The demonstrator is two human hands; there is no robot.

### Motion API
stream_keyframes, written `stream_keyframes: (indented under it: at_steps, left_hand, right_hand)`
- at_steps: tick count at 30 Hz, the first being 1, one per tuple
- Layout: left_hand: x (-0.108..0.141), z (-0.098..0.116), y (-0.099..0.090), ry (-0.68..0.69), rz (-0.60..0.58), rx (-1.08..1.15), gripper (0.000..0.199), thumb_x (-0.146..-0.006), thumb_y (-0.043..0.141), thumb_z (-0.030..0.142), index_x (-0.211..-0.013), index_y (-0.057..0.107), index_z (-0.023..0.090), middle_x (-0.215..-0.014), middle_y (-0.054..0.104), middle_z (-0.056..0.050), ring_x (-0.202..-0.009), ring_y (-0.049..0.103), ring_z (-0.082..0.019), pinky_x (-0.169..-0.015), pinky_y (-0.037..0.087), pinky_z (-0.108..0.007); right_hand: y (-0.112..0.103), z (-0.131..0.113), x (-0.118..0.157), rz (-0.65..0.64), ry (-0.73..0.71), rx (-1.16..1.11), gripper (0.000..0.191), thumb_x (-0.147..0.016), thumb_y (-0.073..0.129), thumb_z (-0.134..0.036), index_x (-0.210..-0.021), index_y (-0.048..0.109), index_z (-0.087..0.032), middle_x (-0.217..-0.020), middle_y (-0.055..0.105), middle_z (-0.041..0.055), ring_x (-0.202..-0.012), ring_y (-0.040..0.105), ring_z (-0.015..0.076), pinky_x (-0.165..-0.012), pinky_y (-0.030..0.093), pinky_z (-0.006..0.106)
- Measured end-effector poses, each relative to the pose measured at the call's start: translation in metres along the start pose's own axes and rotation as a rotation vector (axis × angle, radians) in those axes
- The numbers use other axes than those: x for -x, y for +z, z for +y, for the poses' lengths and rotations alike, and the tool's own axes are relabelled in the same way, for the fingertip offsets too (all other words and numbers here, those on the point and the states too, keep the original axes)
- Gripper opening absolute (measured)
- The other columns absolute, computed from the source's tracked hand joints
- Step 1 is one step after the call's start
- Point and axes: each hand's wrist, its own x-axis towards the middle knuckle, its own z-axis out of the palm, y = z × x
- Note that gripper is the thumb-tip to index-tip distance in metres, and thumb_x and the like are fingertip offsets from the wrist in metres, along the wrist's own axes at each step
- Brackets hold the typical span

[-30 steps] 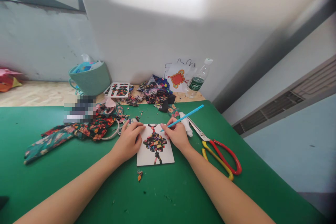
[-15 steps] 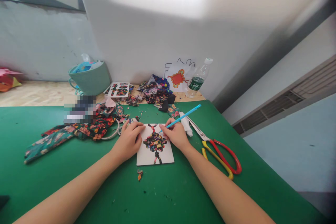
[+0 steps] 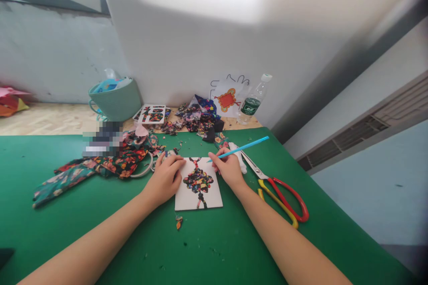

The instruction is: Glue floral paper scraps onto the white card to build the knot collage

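Observation:
A white square board (image 3: 214, 196) lies on the green table, bearing a knot-shaped pattern of dark floral fabric pieces (image 3: 198, 181). My left hand (image 3: 164, 177) rests at the board's left edge, fingers slightly spread, holding nothing. A blue pen-like tool (image 3: 249, 146) is pinched in my right hand (image 3: 230, 170), its tip over the board's upper right part. Just behind my right hand lies a crumpled white item (image 3: 238, 158), partly hidden.
Scissors with red and yellow handles (image 3: 284, 196) lie right of my right hand. Floral cloth (image 3: 110, 160) is at the left. Behind stand a green basket (image 3: 115, 100), fabric scraps (image 3: 197, 116), a knot picture (image 3: 227, 100) and a water bottle (image 3: 252, 102).
My right hand has shifted slightly right, off the pattern's upper edge, and the blue tool now leans lower to the right. My left hand stays at the board's left edge.

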Motion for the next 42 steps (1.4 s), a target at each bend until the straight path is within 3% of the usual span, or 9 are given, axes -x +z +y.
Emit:
stream_keyframes:
  at_steps: [9,20,25,42]
  left_hand:
    - [0.0005,0.0006,-0.0005,-0.003,0.005,0.007,0.035,-0.076,0.036,0.007,-0.106,0.049,0.021,-0.109,0.052,-0.004,-0.105,0.047,-0.017,-0.105,0.012,-0.048]
    - [0.0000,0.0002,0.0006,-0.003,0.002,0.004,0.035,-0.076,0.036,0.008,-0.106,0.050,0.020,-0.109,0.052,-0.005,-0.105,0.047,-0.017,-0.105,0.011,-0.048]
    - [0.0005,0.0007,0.0001,-0.006,0.009,0.014,0.035,-0.076,0.037,0.007,-0.105,0.050,0.020,-0.109,0.053,-0.005,-0.105,0.047,-0.017,-0.105,0.011,-0.047]
    - [-0.0004,0.0003,-0.0001,-0.005,0.009,0.016,0.036,-0.075,0.037,0.007,-0.105,0.051,0.021,-0.108,0.053,-0.004,-0.104,0.048,-0.017,-0.105,0.011,-0.047]
  right_hand:
    - [-0.0017,-0.0013,-0.0012,-0.106,0.122,-0.147,0.034,-0.065,0.063,-0.047,-0.064,0.042,-0.020,-0.048,0.058,-0.0029,-0.037,0.051,0.0102,-0.035,0.041,0.021]
    - [0.0004,0.0021,-0.0032,-0.014,0.064,-0.118,0.033,-0.062,0.067,-0.044,-0.065,0.044,-0.020,-0.049,0.057,-0.0033,-0.040,0.052,0.0113,-0.039,0.042,0.022]
    - [0.0003,0.0032,-0.0042,-0.020,0.092,-0.146,0.031,-0.061,0.068,-0.043,-0.065,0.047,-0.020,-0.049,0.059,-0.0023,-0.043,0.055,0.0129,-0.043,0.047,0.024]
    - [0.0023,-0.0020,-0.0021,-0.035,0.109,-0.103,0.028,-0.062,0.068,-0.040,-0.066,0.051,-0.018,-0.055,0.062,0.0008,-0.044,0.055,0.0120,-0.042,0.045,0.022]
